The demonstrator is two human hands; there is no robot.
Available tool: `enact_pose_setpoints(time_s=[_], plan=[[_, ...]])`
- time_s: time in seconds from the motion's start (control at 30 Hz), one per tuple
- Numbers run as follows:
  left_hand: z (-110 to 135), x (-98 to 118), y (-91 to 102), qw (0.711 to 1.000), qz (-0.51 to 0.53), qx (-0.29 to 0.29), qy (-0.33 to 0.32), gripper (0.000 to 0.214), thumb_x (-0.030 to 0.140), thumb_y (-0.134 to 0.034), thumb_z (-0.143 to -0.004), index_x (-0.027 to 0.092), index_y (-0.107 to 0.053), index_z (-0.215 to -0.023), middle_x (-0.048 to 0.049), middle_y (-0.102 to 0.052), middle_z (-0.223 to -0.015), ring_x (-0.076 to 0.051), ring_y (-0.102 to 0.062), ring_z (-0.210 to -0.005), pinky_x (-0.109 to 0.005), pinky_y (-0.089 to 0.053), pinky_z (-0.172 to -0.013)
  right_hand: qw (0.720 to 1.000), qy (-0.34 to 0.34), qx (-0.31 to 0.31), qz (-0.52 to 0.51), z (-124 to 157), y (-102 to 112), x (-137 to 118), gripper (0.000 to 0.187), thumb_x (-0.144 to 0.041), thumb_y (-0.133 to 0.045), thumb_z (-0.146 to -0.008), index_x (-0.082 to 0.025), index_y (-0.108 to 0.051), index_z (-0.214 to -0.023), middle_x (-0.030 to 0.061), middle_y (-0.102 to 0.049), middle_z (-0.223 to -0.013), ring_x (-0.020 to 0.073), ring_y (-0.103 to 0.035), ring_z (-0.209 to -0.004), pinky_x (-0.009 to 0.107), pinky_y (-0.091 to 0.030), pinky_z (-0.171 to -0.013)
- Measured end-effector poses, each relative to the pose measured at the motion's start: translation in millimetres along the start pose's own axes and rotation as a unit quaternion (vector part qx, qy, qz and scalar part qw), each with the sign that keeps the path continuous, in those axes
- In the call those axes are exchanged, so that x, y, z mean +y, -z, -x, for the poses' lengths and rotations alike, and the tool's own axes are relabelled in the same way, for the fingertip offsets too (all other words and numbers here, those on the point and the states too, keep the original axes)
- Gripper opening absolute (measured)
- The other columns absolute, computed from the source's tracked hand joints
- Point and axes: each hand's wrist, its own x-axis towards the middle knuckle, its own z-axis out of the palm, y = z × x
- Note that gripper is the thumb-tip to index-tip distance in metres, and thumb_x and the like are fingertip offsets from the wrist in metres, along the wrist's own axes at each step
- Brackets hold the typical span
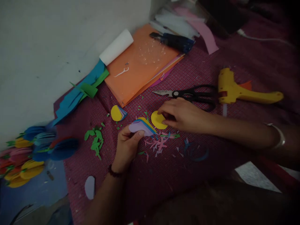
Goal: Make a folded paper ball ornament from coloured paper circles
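My left hand [127,147] pinches a fanned stack of folded paper rounds [142,127] between thumb and fingers; lavender is in front, blue and yellow behind. Just to the right, my right hand [179,114] has thumb and fingers closed at the edge of a yellow paper circle [157,120]. A second small folded bundle [116,113], yellow on its face, lies on the checked cloth beyond my left hand. One lavender paper half-round [90,187] rests near the cloth's left edge.
Black-handled scissors [185,93] and a yellow glue gun [248,90] lie beyond my right arm. Farther back are orange sheets [140,65], a white roll [116,47] and a dark blue cutter [177,42]. Green scraps [95,142], pink scraps [159,143] and paper ornaments [32,168] lie around.
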Motion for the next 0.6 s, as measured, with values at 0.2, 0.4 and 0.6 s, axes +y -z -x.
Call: enact_pose_setpoints(time_s=[0.2,0.4,0.6], plan=[[6,2,4.8,0.985,-0.161,-0.031,-0.05,0.011,0.026,-0.073,-0.077,0.022,-0.074,-0.087,0.001,-0.073,-0.084,-0.012,-0.065,-0.077,-0.022,-0.052,-0.074,0.978,-0.105,0.181,0.015,32,68,19,0.019,-0.025,-0.051,-0.088,-0.015,-0.063,-0.099,0.0076,-0.065,-0.093,0.016,-0.06,-0.081,0.028,-0.046,-0.075],[5,2,7.7,0.959,-0.248,-0.093,-0.101,0.011,0.025,-0.068,-0.082,0.023,-0.071,-0.092,0.0008,-0.072,-0.085,-0.013,-0.065,-0.075,-0.023,-0.051,-0.069,0.941,-0.22,0.035,0.256,111,83,62,0.056,-0.029,-0.053,-0.083,-0.003,-0.05,-0.133,0.0208,-0.056,-0.125,0.0302,-0.054,-0.113,0.041,-0.043,-0.098],[7,9,-0.8,0.924,-0.27,-0.209,-0.173,0.013,0.023,-0.061,-0.087,0.019,-0.071,-0.094,-0.0083,-0.072,-0.102,-0.019,-0.066,-0.093,-0.031,-0.051,-0.082,0.921,-0.225,0.017,0.317,134,64,78,0.06,-0.023,-0.054,-0.077,-0.003,-0.049,-0.134,0.0203,-0.057,-0.127,0.031,-0.054,-0.115,0.04,-0.042,-0.102]])
